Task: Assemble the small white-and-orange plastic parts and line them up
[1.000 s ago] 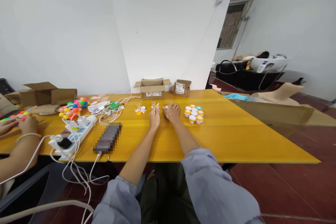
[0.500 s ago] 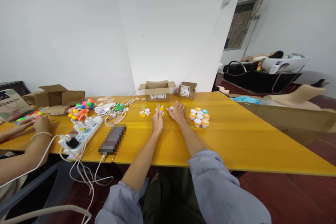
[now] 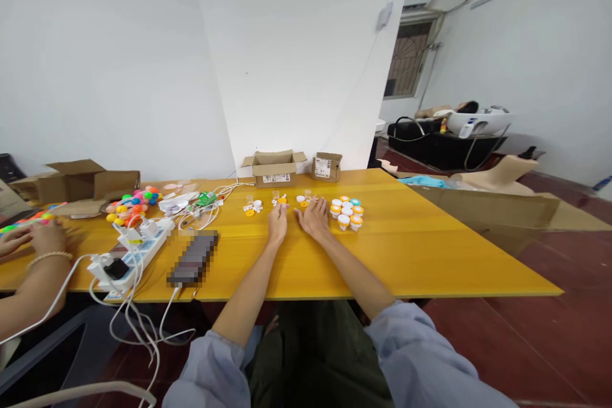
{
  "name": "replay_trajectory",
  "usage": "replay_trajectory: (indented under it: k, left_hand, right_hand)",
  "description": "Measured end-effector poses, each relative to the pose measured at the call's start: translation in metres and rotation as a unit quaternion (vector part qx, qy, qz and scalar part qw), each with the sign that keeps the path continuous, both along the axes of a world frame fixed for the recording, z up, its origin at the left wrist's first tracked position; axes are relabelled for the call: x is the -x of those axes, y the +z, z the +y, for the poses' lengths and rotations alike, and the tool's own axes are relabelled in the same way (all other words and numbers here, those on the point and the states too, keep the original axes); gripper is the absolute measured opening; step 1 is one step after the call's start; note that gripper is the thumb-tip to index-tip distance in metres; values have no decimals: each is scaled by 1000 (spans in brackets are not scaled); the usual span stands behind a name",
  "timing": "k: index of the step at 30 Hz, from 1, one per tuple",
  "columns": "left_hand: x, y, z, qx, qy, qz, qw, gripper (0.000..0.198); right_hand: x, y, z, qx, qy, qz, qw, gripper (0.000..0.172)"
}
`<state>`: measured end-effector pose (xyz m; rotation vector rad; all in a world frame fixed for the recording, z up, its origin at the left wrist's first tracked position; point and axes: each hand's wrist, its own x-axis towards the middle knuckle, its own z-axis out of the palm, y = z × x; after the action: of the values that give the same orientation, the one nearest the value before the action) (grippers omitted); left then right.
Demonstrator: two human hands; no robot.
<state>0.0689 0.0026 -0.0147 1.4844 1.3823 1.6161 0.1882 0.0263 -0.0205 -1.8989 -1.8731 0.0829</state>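
The clustered tubs [image 3: 343, 220] are white and orange with one teal, the tabletop [image 3: 406, 261] golden yellow with faint streaks, the cardboard boxes [image 3: 261, 170] brown, the sleeves [image 3: 425, 344] grey-blue, the floor [image 3: 502, 344] dark red, the balls [image 3: 136, 210] multicoloured

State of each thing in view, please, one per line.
Left hand: fingers drawn together, grip unclear
Right hand: thumb spread from fingers
Tubs: lidded, clustered
Cardboard box by the wall: open
Power strip: plugs in
Phone: cable attached, screen pixelated

lidded cups [image 3: 347, 211] crowd the right hand [image 3: 314, 219], perhaps touching; the nearer table [image 3: 306, 274] is open.
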Motion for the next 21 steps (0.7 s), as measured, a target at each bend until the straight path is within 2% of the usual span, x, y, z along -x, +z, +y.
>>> replay_trajectory:
  k: [9,21]
  left_hand:
    - [-3,-1,1,6,-10,-1,1000,22]
    - [-5,-2,1,34,-30,30,999,25]
  right_hand:
    - [-1,9,-18,92,3,-23,995,78]
    - [-3,12,-24,70,18,-44,996,69]
